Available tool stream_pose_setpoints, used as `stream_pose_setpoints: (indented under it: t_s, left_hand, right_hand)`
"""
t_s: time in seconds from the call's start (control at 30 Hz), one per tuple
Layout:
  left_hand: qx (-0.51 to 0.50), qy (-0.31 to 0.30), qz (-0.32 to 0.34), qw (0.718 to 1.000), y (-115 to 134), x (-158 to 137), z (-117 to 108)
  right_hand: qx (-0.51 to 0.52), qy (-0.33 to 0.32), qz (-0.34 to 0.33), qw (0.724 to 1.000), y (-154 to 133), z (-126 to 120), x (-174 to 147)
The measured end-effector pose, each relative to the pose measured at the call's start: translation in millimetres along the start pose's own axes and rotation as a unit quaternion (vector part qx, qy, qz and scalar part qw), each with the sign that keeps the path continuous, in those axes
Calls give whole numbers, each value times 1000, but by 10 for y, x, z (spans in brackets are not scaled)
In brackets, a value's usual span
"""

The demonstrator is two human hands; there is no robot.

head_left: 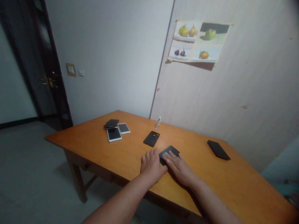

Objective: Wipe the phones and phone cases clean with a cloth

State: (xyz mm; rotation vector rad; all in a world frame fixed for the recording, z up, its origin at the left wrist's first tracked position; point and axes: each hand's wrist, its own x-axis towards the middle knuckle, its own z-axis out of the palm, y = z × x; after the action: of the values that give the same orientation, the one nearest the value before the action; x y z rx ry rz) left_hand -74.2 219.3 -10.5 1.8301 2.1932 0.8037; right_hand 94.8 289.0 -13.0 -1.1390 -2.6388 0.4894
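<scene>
while the right hand (179,167) lies open across the dark smartphone (173,149), the left hand (151,164) touches its edge | left grip: unclear | bottle (158,123) label: unreadable

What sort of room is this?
Probably an indoor room in a home or office: an orange-brown wooden table, a rectangular paper sheet of fruit pictures on a pale wall, and a dark door with a brass-coloured handle.

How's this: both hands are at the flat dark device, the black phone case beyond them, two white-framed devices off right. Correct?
Wrong side: the head view shows the two white-framed devices off to the left. The left hand and right hand are at the flat dark device, the black phone case beyond.
</scene>
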Motion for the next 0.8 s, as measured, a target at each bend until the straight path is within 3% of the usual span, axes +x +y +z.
stream_pose_setpoints:
  t_s: [0.2, 0.27, 0.4, 0.47, 0.63, 0.8]
  left_hand:
    - [-4, -25, -8, 1000, 6, -5, -26]
    - [-9, -23, -8, 1000, 11, -7, -28]
    - [-26, -14, -8, 1000, 20, -14, -20]
    - [-32, -16, -10, 999, 22, -16, -16]
    - [-43, -18, -6, 999, 8, -17, 7]
    - [-59, -4, -7, 998, 4, -18, 24]
  right_hand:
    - [-52, 82, 143, 985, 281, -48, 18]
    - [-55, 83, 132, 986, 255, -31, 9]
    - [-30, 19, 22, 999, 75, 27, 36]
    - [-38, 18, 38, 998, 72, 27, 76]
    - [-94, 88, 171, 977, 288, -18, 115]
    - [-75, 69, 118, 988, 266, 52, 69]
